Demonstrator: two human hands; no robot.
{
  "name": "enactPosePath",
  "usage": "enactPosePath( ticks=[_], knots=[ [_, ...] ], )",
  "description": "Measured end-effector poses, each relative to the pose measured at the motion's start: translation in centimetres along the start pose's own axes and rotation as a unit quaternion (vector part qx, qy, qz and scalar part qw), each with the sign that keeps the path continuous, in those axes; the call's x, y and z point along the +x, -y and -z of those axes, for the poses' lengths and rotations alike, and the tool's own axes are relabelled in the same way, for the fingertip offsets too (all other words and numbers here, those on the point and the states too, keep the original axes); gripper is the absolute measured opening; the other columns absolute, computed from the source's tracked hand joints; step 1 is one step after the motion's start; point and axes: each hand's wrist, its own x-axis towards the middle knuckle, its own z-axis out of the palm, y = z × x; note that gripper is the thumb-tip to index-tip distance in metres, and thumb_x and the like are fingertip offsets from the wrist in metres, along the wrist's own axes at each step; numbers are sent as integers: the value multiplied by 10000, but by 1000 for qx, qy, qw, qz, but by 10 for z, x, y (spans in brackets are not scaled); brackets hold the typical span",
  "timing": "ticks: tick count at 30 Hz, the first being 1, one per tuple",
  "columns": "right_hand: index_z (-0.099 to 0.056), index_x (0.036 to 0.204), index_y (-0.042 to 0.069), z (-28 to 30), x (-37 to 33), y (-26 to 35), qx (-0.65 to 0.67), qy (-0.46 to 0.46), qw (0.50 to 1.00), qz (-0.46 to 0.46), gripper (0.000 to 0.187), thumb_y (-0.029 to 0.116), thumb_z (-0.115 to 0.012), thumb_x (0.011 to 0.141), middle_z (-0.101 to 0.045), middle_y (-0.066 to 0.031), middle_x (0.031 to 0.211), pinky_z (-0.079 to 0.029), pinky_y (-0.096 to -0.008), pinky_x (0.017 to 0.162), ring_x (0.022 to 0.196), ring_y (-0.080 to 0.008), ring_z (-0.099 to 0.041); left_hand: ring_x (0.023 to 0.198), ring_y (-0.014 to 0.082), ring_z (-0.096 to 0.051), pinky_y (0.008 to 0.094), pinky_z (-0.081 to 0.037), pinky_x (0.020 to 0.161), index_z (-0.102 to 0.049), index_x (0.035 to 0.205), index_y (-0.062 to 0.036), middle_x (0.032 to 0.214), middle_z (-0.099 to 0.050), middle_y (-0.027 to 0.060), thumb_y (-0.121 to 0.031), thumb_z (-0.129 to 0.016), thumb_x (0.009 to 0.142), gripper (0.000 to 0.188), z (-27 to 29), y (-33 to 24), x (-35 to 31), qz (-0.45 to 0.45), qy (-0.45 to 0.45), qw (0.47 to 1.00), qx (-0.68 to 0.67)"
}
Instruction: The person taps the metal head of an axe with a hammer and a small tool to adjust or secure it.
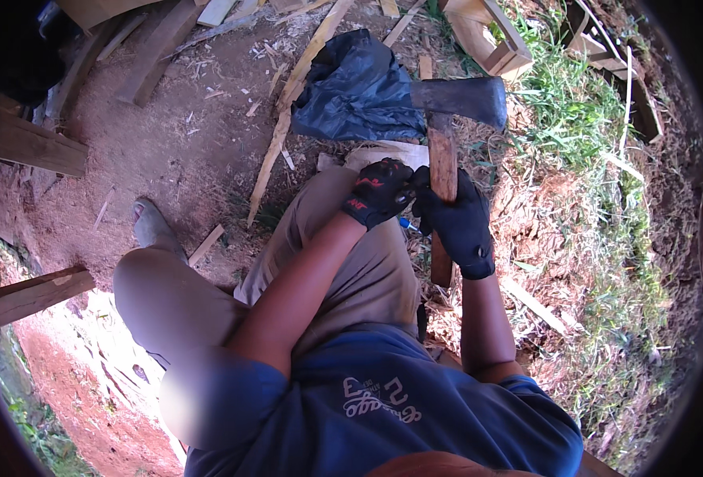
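My right hand (pixel 458 222), in a black glove, is closed round the wooden handle of an axe (pixel 443 163). The axe stands out ahead of me, its dark metal head at the far end and the broad blade toward the right. Close beside it, my left hand (pixel 379 193), in a black glove with red marks, has its fingers curled in. Its fingertips meet those of my right hand at the handle, and whatever they pinch is hidden. Below them a small blue and white object (pixel 409 226) shows; its kind is unclear.
A crumpled black plastic bag (pixel 355 87) lies just beyond my hands. Long split wood strips (pixel 288 99) and thick beams (pixel 156 56) lie on the dirt at the far left. A wooden frame (pixel 490 36) stands far right by the grass (pixel 582 119). My bent knees are underneath.
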Motion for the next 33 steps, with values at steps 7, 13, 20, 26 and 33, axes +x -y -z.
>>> enactPosePath(
  ticks=[7,13,20,26,33],
  knots=[
    [-691,1066,17,7,3,-13,95,-7,995,-36,192,136,-757,931,-740,-78,791,-540,-324,550,623,-129,-694,996,376,-698,491,-562,863,-706,1109,-107,999,-713,151,-235,-760,868,278,6,-12,7,38,65,997,-16],
    [-673,1072,-4,9,3,-15,145,-37,987,-53,161,75,-713,937,-737,-104,809,-544,-310,570,654,-145,-702,1146,295,-717,439,-570,975,-640,1349,-80,1218,-746,135,-198,-752,907,471,41,-10,-6,73,73,979,-174],
    [-672,1132,-14,1,13,-19,149,-47,988,-18,230,122,-716,953,-736,-89,820,-545,-311,592,663,-156,-698,1108,356,-712,453,-578,927,-590,1389,-41,1208,-720,201,-150,-721,915,504,58,-78,2,44,66,996,26],
    [-637,1230,-9,5,-7,3,181,-96,977,56,305,140,-716,977,-719,-73,826,-560,-322,619,692,-166,-714,982,406,-724,516,-571,831,-633,1286,-105,1052,-749,182,-220,-684,966,344,35,-61,12,14,-155,984,-87],
    [-561,1344,-8,47,-18,-12,224,-55,963,139,354,166,-638,1045,-710,-84,882,-539,-336,593,690,-171,-695,1017,366,-748,486,-592,844,-710,1185,-77,1082,-762,189,-159,-698,1000,203,17,-55,18,-21,-172,984,-47]
  ],
)
